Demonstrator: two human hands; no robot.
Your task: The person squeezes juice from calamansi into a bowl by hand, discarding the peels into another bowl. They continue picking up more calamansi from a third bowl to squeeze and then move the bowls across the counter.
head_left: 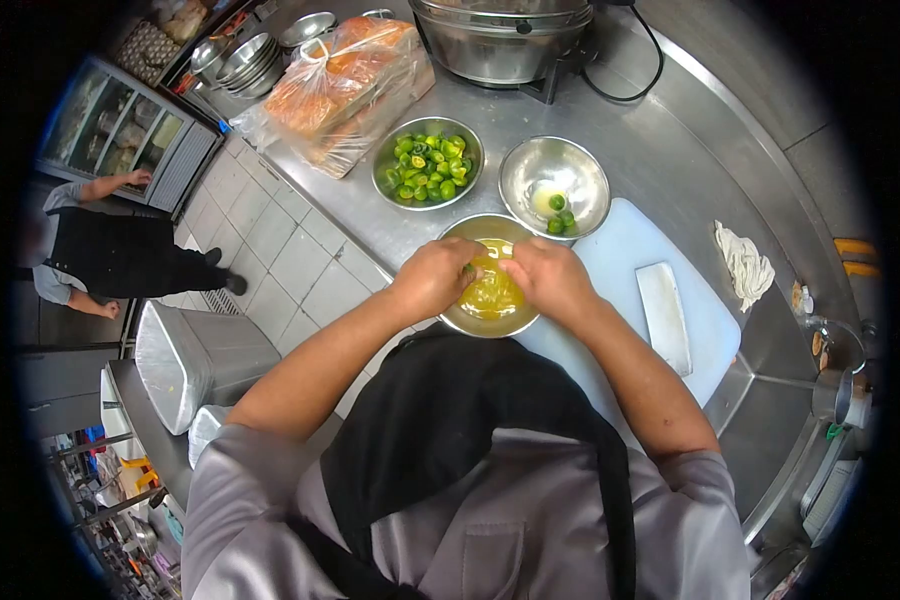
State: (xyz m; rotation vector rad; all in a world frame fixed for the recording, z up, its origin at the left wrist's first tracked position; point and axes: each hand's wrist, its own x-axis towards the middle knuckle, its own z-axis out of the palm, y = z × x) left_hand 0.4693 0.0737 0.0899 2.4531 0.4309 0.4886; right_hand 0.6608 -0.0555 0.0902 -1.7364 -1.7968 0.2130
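Both my hands meet over a steel bowl [485, 226] of yellow juice, close to my apron. My left hand [437, 281] is closed, and a bit of green lime [469, 268] shows at its fingertips. My right hand [551, 279] is curled with thumb and fingers pressed together; whatever it grips is hidden. Behind on the left, a second steel bowl [426, 125] holds many green lime pieces, some showing pale cut insides. A third steel bowl [581, 176] contains a few green limes and a pale cut piece.
At right, a cleaver-like blade [664, 318] lies on a white cutting board [610, 245], near a crumpled cloth [744, 264]. Bagged bread [345, 85] and a large steel pot [500, 50] stand at the back. A co-worker [110, 245] is by a glass-door fridge at left.
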